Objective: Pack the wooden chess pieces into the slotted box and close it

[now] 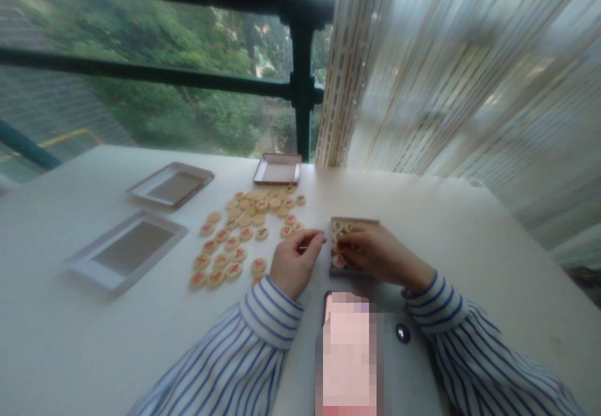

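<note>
Round wooden Chinese chess pieces [238, 253] with red or dark characters lie loosely on the white table, some face down. A small shallow box [359, 221] to their right holds several pieces along its left side. My right hand [387, 250] reaches over this box, its fingers bent together at a piece inside and covering much of the interior. Just left of the box, my left hand [295, 263] is closed with thumb and forefinger pinched together. Whatever it may hold is hidden by the fingers.
A light tray [129, 216] and a box lid [173, 164] lie at the left. Another shallow box [277, 182] stands at the back by the window. In front of me are a phone [327, 303], partly pixelated, and a dark oval object [402, 333]. A striped curtain [422, 91] hangs at right.
</note>
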Motion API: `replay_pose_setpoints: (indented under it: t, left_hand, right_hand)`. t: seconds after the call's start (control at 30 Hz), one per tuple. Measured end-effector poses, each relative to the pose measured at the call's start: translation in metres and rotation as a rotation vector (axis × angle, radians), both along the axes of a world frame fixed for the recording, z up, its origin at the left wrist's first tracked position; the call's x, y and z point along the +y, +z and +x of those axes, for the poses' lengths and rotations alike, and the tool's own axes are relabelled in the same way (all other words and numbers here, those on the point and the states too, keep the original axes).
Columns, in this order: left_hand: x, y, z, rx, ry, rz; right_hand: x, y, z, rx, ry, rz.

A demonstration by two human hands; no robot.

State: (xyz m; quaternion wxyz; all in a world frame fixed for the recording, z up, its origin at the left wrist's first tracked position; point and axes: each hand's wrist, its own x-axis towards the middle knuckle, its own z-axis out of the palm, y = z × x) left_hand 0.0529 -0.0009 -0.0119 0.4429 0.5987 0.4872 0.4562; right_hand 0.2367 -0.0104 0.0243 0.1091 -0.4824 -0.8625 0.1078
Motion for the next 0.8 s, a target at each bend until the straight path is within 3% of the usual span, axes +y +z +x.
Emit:
replay_pose_setpoints:
  t: [0.8]
  left_hand:
    - [-0.0004, 0.0002, 0.0, 0.001, -0.017, 0.004]
  right_hand:
    - [-0.0032, 0.0036, -0.0018, -0.019, -0.022, 0.002]
